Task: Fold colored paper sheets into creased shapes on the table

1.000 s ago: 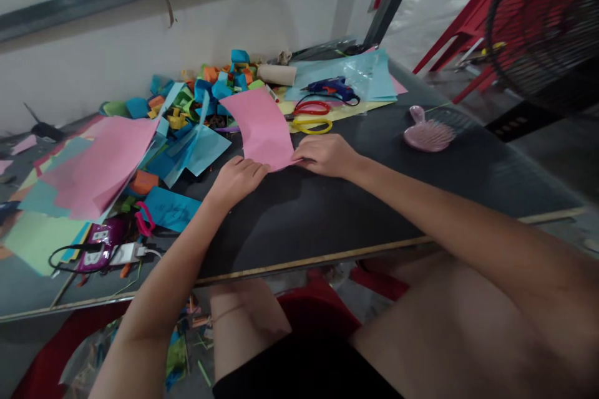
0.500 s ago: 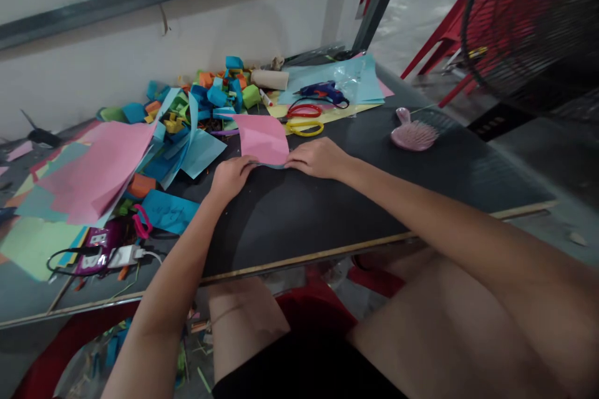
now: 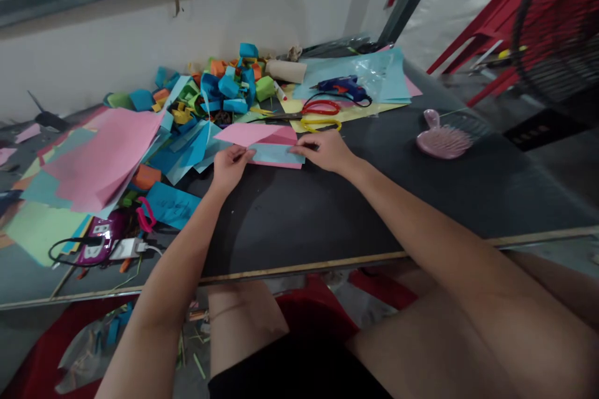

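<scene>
A sheet of pink and light blue paper [image 3: 276, 154] lies partly folded on the black table, its blue strip facing me and pink showing behind and below. My left hand [image 3: 231, 166] pinches its left end between thumb and fingers. At the right end my right hand [image 3: 326, 149] is closed on the paper, with thumb and forefinger together at the edge. Just beyond the right hand lie scissors with red and yellow handles [image 3: 321, 108]. To the left of my left hand are loose blue paper pieces [image 3: 189, 148].
Folded colored paper pieces [image 3: 229, 87] are heaped by the wall. A blue glue gun [image 3: 344, 87] rests on paper sheets, and a pink hairbrush [image 3: 440, 142] lies at right. Pink sheets [image 3: 107, 159], a purple power strip [image 3: 103, 237] and cables occupy the left. A fan [image 3: 559, 37] stands at far right.
The pink sheet stood with its pink face up and its near edge held; now a light blue strip is turned up along the near side. The view has shifted slightly.
</scene>
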The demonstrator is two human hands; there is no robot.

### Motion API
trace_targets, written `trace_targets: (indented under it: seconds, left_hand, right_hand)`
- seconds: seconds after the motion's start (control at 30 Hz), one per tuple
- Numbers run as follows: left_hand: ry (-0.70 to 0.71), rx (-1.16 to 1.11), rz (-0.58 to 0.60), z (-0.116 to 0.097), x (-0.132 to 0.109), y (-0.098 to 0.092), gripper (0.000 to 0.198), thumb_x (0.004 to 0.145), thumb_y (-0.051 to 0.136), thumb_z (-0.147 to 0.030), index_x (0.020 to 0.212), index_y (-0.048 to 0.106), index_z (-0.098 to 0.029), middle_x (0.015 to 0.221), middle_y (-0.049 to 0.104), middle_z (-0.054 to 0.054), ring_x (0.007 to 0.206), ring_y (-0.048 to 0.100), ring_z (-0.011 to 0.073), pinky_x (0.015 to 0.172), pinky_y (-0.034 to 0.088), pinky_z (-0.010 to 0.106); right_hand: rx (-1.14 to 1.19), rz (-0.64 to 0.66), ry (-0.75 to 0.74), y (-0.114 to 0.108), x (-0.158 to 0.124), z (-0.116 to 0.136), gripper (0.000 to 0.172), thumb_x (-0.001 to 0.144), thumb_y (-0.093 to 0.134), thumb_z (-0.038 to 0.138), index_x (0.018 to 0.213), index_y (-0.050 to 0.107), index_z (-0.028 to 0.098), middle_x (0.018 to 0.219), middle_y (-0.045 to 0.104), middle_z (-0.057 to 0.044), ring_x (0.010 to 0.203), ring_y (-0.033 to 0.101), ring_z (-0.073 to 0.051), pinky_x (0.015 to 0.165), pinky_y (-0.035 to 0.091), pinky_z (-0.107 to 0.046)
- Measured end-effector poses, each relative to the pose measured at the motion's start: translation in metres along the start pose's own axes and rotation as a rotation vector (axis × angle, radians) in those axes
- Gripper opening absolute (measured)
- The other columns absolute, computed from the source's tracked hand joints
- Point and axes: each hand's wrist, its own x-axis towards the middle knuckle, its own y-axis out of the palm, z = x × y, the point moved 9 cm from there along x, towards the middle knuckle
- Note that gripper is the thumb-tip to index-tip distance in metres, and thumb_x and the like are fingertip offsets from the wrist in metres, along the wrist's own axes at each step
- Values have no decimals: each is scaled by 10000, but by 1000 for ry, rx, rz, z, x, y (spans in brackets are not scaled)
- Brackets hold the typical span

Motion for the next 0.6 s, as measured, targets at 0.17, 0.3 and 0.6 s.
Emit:
trace_targets:
  seconds: [0.17,0.3,0.6]
  left_hand:
    - [32,120,22,-6,-1,1,281,829,646,-417,862,701,-143,812,723,49,803,672,182,737,534,277]
    - [71,128,45,-14,-4,2,276,861,604,-408,879,701,-150,822,724,48,783,654,164,736,528,276]
    - [33,80,64,-12,-3,4,235,866,612,-354,920,703,-145,888,740,65,843,682,163,791,544,280]
  right_hand:
    - [-37,-82,22,-8,-6,-1,583,892,479,704,773,753,202,641,685,-31,552,550,-138,561,345,-279]
    - [-54,-100,-10,-9,-8,5,584,912,463,687,772,757,203,660,698,-33,575,580,-139,567,353,-276]
    - [-45,-130,-17,-11,-8,6,580,908,459,697,771,771,228,661,713,-25,566,590,-142,575,387,-281]
